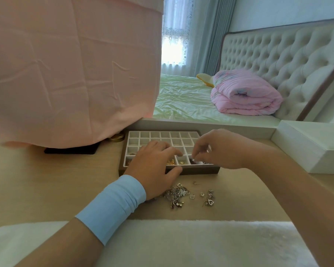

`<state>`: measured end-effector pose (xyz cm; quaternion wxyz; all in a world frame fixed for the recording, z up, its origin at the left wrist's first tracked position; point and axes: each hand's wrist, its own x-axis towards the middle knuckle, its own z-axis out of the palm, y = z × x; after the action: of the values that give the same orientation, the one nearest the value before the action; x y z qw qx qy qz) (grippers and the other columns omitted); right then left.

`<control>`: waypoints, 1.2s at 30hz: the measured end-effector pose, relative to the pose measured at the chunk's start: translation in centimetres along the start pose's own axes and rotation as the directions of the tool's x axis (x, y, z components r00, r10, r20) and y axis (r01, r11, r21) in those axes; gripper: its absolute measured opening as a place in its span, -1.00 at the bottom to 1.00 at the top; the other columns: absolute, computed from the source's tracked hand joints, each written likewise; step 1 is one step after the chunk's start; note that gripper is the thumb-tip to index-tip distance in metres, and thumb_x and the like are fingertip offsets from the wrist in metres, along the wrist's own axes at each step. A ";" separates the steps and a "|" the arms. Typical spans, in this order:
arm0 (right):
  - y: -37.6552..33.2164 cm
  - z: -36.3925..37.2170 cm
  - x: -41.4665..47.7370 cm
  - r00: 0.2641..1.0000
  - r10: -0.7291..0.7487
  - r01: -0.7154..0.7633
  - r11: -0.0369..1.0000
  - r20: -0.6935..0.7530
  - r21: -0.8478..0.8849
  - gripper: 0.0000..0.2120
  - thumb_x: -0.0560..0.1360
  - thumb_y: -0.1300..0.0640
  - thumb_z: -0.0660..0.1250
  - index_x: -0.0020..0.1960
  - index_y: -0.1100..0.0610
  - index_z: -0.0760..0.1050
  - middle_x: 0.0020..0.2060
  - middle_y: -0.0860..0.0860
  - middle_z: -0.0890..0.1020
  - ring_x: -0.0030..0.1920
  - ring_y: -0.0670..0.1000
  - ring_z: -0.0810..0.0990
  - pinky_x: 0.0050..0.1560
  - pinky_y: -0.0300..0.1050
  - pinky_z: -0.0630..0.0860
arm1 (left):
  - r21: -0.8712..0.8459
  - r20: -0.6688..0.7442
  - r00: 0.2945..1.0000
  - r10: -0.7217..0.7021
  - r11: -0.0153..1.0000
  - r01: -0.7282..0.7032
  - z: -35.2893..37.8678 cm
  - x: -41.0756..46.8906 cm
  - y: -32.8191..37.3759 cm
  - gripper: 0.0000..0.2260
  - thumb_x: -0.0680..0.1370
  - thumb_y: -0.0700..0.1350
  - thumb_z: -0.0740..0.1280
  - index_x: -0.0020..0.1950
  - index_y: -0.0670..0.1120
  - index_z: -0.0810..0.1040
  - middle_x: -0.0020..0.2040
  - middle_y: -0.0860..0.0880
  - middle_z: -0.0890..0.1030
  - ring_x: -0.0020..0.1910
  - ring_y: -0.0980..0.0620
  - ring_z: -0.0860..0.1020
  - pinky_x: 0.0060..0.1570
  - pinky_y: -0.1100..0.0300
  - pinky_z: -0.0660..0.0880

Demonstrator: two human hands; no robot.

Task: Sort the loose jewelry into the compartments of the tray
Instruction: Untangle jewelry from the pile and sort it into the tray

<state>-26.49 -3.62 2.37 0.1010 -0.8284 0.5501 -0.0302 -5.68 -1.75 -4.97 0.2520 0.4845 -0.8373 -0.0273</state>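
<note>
A brown jewelry tray (191, 170) with a white grid of small compartments sits on the light wooden table. My left hand (154, 166), with a blue wristband, rests over the tray's front left, thumb on the front wall and fingers spread across the compartments. My right hand (218, 149) hovers over the front right compartments, fingertips pinched on a small silver piece (196, 160). Gold pieces (181, 162) lie in the front-row compartments. A pile of loose silver jewelry (176, 195) lies on the table in front of the tray, with a heart pendant (210, 201) apart to the right.
A large object draped in pink cloth (71, 70) stands at the left, with a gold tin (117, 137) and a black base (71, 150) beneath it. A white box (312, 147) sits at the right. White fluffy fabric (181, 243) covers the near edge. A bed lies behind the table.
</note>
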 end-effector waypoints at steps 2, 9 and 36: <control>0.2 0.3 -1.6 0.997 -0.011 0.006 0.998 0.079 0.055 -0.96 0.50 -0.02 0.46 -0.07 -0.16 0.67 -0.13 -0.15 0.65 -0.15 -0.16 0.57 -0.02 -0.14 0.56 | -0.049 0.021 0.999 0.049 0.998 -0.048 0.0 -0.2 1.2 -0.74 0.55 0.12 0.29 0.23 0.16 0.50 0.13 0.15 0.52 0.12 0.14 0.40 0.22 0.20 0.37; 0.6 1.5 -3.7 0.949 0.006 -0.019 0.999 0.316 0.039 -0.82 0.38 0.00 0.59 -0.09 -0.17 0.65 -0.10 -0.08 0.66 -0.12 -0.05 0.60 -0.10 -0.11 0.56 | -0.116 0.200 0.955 0.218 0.973 -0.198 0.8 -1.1 4.3 -0.81 0.54 0.11 0.33 0.14 0.19 0.57 0.02 0.21 0.55 0.01 0.20 0.42 0.04 0.26 0.48; -0.1 2.8 -3.1 0.942 -0.066 0.024 0.991 0.329 0.130 -0.91 0.40 -0.05 0.57 -0.18 -0.12 0.67 -0.26 -0.21 0.61 -0.22 -0.19 0.54 -0.23 -0.32 0.41 | -0.116 0.299 0.940 0.163 0.984 -0.134 0.8 -1.2 3.4 -0.80 0.51 0.18 0.36 0.07 0.18 0.65 0.05 0.20 0.55 0.05 0.19 0.42 0.10 0.26 0.47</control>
<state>-27.15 -0.35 -0.18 0.2428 -0.8261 0.5032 0.0736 -8.30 0.86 -5.17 0.1427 0.3974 -0.8981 -0.1227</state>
